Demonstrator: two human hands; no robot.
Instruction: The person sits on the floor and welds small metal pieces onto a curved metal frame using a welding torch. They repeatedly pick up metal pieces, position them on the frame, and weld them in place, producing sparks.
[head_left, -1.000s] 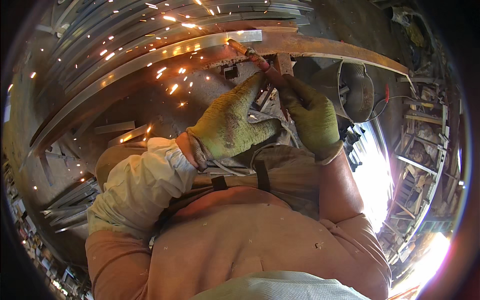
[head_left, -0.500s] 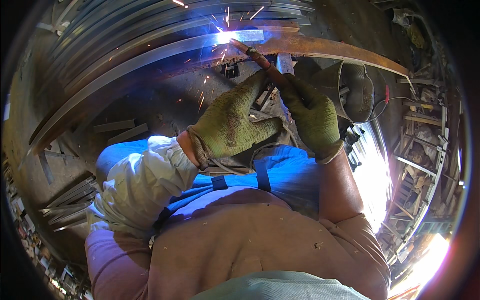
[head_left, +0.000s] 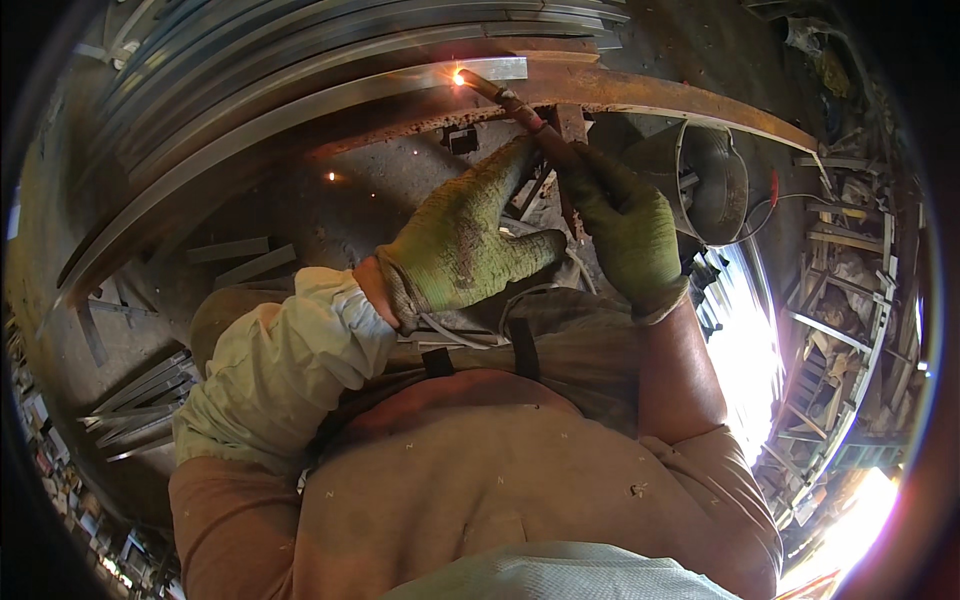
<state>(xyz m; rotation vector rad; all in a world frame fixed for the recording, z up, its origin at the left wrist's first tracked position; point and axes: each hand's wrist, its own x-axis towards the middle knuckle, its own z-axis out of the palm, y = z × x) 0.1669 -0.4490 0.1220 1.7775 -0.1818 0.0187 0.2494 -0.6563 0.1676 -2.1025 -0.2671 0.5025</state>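
A welding torch [head_left: 517,108] slants up and left, its tip against a shiny metal bar [head_left: 400,84] where a small orange spot glows. My right hand [head_left: 635,230], in a worn green-yellow glove, is closed around the torch's handle. My left hand [head_left: 465,240], gloved the same way, lies beside it with fingers stretched forward and thumb apart. Its fingertips reach the underside of the torch, partly hidden there. The bar rests along a rusty curved steel beam [head_left: 680,101].
Long metal bars [head_left: 330,45] lie side by side beyond the beam. A metal bucket [head_left: 715,185] lies on its side at right, near a rack of scrap pieces [head_left: 835,310]. Short offcuts [head_left: 245,260] are on the floor at left. A cable [head_left: 580,268] runs below my hands.
The bright blue-white arc and most flying sparks have gone, leaving a small orange glow at the torch tip. The blue light on my clothes has faded. Both hands stay nearly in place.
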